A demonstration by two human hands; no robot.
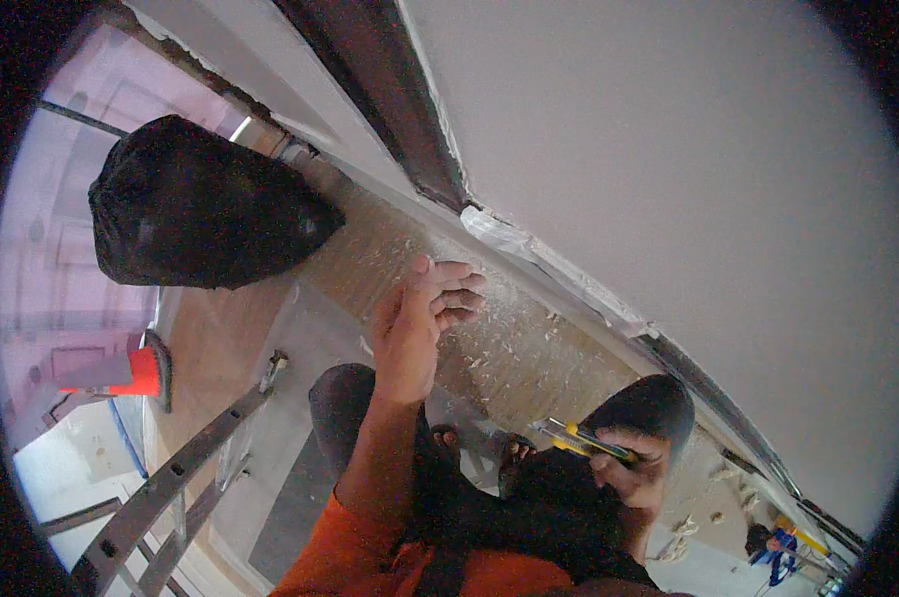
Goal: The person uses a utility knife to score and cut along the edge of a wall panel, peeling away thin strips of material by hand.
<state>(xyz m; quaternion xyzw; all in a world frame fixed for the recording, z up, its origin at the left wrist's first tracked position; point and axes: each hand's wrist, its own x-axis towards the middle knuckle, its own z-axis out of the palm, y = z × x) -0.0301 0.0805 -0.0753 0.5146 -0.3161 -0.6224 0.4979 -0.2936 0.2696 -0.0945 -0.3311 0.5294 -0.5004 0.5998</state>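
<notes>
My left hand (414,323) is raised in the middle of the view, its fingers stretched out and holding nothing. It hangs over a floor strewn with white scraps, apart from the wall's lower edge. Lower right, by my bent knee, my right hand (630,476) is closed around a yellow and black utility knife (600,444), which points to the left. A ragged white strip (509,236) runs along the bottom of the pale wall (688,149), in front of my left hand. Dark trousers cover my bent legs.
A full black rubbish bag (200,209) stands at the far left. Nearer are an orange cone (143,371) and a metal ladder (166,493). Clear sheeting (315,328) covers part of the floor. Blue and yellow tools (786,547) lie at the lower right.
</notes>
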